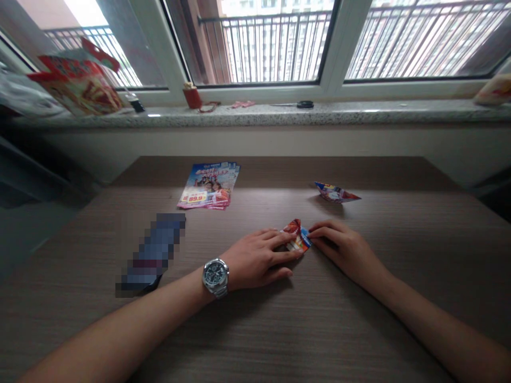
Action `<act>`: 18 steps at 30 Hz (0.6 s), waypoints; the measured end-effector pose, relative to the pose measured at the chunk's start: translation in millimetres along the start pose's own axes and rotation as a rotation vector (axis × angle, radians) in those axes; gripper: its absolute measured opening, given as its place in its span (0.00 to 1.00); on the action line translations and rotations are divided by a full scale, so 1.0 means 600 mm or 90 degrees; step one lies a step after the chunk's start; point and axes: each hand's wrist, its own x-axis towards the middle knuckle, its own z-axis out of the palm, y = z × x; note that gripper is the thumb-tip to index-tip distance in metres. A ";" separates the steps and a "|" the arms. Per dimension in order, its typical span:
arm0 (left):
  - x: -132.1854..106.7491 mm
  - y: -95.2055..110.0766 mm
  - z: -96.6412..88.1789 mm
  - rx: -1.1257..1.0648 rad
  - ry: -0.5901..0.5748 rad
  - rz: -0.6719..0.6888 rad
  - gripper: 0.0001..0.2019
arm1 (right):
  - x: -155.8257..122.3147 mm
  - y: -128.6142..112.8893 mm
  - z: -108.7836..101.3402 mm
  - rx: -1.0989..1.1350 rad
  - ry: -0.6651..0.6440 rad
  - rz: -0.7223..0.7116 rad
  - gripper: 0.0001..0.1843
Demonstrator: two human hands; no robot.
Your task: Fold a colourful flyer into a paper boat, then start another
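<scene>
Folded printed paper (pixel 297 238) lies on the desk (pixel 255 324) between both hands, its long axis slanting from far left to near right. Left hand (pixel 255 260) rests flat, its open left fingers (pixel 279 240) touching the paper's near-left side, while the slightly curled right fingers (pixel 321 230) of the right hand (pixel 343 250) touch its right end; neither hand is gripping it. Second folded paper piece (pixel 336 192) sits farther out, beyond the right hand.
</scene>
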 end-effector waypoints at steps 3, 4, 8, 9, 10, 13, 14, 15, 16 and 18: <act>-0.001 0.000 -0.001 0.013 -0.021 -0.001 0.24 | -0.001 0.004 0.000 -0.008 -0.001 -0.002 0.09; -0.001 0.000 -0.001 0.018 -0.028 -0.002 0.24 | -0.001 0.004 -0.001 -0.010 -0.001 -0.002 0.09; -0.002 -0.001 -0.002 0.026 -0.045 -0.006 0.23 | 0.001 0.006 -0.004 -0.019 -0.017 -0.005 0.10; -0.002 -0.001 -0.002 0.025 -0.046 -0.006 0.23 | 0.001 0.006 -0.004 -0.023 -0.018 -0.006 0.10; -0.002 -0.002 -0.002 0.025 -0.045 -0.006 0.23 | 0.001 0.005 -0.005 -0.027 -0.018 -0.007 0.10; -0.003 -0.002 -0.001 0.023 -0.044 -0.008 0.24 | 0.002 0.001 -0.005 -0.037 -0.011 -0.010 0.10; -0.003 -0.001 0.000 0.023 -0.045 -0.008 0.24 | 0.001 -0.001 -0.006 -0.040 -0.010 -0.009 0.10; -0.002 -0.001 0.000 0.024 -0.044 -0.009 0.23 | 0.001 -0.002 -0.006 -0.041 -0.008 -0.009 0.10; -0.002 -0.001 0.001 0.025 -0.043 -0.009 0.23 | 0.001 -0.004 -0.005 -0.043 -0.005 -0.009 0.10; -0.001 0.000 0.002 0.030 -0.038 -0.005 0.23 | 0.001 -0.008 -0.004 -0.044 0.005 -0.008 0.09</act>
